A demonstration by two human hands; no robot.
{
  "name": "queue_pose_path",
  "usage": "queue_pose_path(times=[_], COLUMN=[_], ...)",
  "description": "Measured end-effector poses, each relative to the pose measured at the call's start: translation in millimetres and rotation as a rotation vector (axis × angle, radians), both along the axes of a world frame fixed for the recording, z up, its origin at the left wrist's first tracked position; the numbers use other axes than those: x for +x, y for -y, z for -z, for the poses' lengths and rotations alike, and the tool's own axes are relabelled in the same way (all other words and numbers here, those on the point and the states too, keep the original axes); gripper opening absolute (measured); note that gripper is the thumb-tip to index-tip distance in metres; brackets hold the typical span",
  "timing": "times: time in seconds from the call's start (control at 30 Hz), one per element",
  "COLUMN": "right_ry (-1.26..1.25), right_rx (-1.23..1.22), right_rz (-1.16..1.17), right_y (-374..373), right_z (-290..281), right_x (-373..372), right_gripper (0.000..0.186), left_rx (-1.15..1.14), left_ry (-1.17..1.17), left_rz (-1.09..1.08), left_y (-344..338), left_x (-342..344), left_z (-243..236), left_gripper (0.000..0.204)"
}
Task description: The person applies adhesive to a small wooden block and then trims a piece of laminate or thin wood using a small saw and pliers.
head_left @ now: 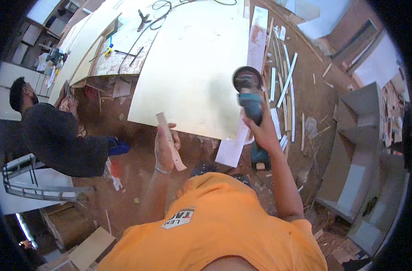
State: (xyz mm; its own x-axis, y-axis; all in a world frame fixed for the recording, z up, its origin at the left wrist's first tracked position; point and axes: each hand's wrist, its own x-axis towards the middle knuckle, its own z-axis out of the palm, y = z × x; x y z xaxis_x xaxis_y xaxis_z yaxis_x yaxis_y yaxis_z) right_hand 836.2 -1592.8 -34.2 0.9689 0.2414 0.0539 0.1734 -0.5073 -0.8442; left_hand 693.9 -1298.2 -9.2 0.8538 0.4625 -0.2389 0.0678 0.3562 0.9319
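My left hand (164, 147) grips a light, stiff wooden piece (171, 141) mid-length; my right hand (262, 131) clasps what looks like a heavy angle grinder (250, 97) by its body.

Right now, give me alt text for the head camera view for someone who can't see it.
Seen from above, a person in an orange shirt holds a short wooden piece in the left hand and a blue angle grinder in the right hand, beside a large pale board. Another person in dark clothes bends at left.
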Motion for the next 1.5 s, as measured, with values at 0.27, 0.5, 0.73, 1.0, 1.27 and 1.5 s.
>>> queue_pose_path(times=[0.27, 0.5, 0.73, 1.0, 1.27, 1.5], right_ry=[0.561, 0.671, 0.785, 0.623, 0.165, -0.475], right_rx=[-0.628, -0.819, -0.705, -0.347, 0.041, 0.31], right_rz=[-0.439, -0.719, -0.813, -0.754, -0.8, -0.504], right_y=[-150, -213, -220, -200, -21, 136], right_z=[34, 45, 62, 91, 44, 35], right_x=[100, 129, 150, 176, 106, 114], right_gripper=[0.077, 0.081, 0.069, 0.071, 0.071, 0.038], left_rx=[0.176, 0.071, 0.192, 0.204, 0.286, 0.178], left_ry=[-0.139, -0.206, -0.167, -0.012, -0.15, -0.231], left_rz=[-0.152, -0.456, -0.747, -0.791, -0.57, -0.087], left_y=[-57, -106, -107, 41, 191, 305], left_x=[-4, -58, -65, 30, 92, 213], left_z=[40, 57, 48, -56, -60, -30], left_gripper=[0.033, 0.031, 0.035, 0.038, 0.037, 0.037])
